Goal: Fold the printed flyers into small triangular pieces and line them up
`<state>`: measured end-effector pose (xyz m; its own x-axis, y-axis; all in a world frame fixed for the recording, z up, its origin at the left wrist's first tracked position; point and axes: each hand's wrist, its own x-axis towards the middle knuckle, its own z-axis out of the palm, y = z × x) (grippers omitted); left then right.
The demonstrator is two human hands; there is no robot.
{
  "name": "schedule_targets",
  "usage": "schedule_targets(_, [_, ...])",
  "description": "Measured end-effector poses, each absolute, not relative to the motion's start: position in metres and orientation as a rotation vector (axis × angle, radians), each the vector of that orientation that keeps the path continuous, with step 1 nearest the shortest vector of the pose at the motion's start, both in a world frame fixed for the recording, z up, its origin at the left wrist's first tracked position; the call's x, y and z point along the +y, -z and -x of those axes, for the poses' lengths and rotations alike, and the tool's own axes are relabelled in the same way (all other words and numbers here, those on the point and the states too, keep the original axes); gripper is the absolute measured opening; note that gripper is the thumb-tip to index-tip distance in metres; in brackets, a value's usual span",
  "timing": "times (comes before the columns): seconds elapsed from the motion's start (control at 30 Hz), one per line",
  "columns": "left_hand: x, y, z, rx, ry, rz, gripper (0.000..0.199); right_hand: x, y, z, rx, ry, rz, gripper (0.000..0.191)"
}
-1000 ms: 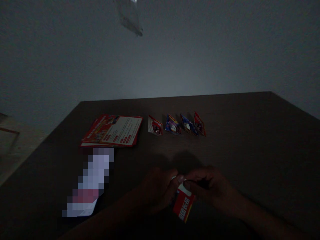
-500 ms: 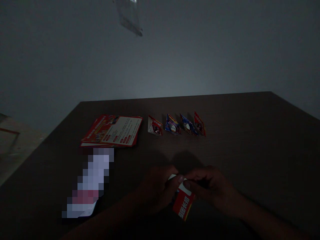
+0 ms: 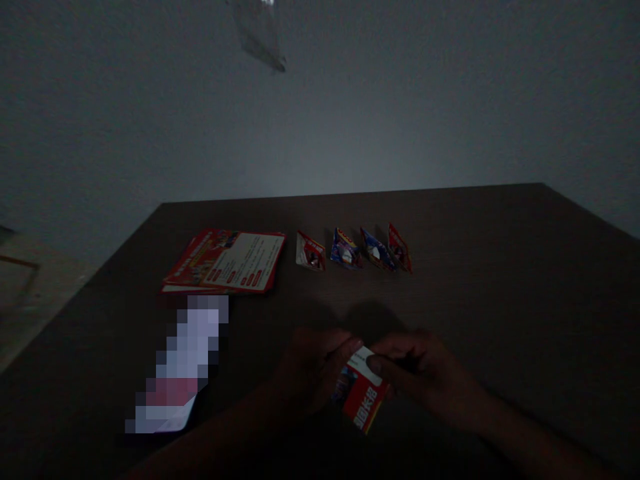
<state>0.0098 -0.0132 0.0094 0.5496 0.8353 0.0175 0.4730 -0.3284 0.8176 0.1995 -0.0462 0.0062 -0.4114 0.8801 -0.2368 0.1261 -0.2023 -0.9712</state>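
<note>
Between my two hands, low in the middle of the head view, is a folded red printed card (image 3: pixel 365 400) with a white band at its top. My left hand (image 3: pixel 320 367) pinches its upper left edge, the thumb near the white band. The thumb and fingers of my right hand (image 3: pixel 420 370) close on its upper right corner. Beyond the hands several small folded paper pieces stand in a row: a red and white one (image 3: pixel 311 252), two blue ones (image 3: pixel 345 250) (image 3: pixel 377 251) and a red one (image 3: pixel 400 249).
A stack of red and white printed sheets (image 3: pixel 225 261) lies on the dark table (image 3: pixel 475 233) at the left. Nearer me is a phone-like device (image 3: pixel 180 373) with a pixelated screen. Behind the table rises a grey wall (image 3: pixel 400 100). The scene is dim.
My left thumb has shifted slightly up and left on the card, so more of its white band and a dark picture show. The card's lower end has risen a little.
</note>
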Motion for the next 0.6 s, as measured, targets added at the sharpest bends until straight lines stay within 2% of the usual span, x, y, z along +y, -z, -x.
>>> schedule_targets(0.3, [-0.0123,-0.0063,-0.0096,1.242,-0.487,-1.871,0.044,-0.0459,-0.0067,-0.2002,-1.467,-1.666,1.207,0.028])
schedule_targets(0.6, [-0.0152,-0.0128,-0.0129,1.238,-0.562,-2.028,0.037,-0.0449,-0.0079,-0.1981,-1.454,-1.652,1.210,0.030])
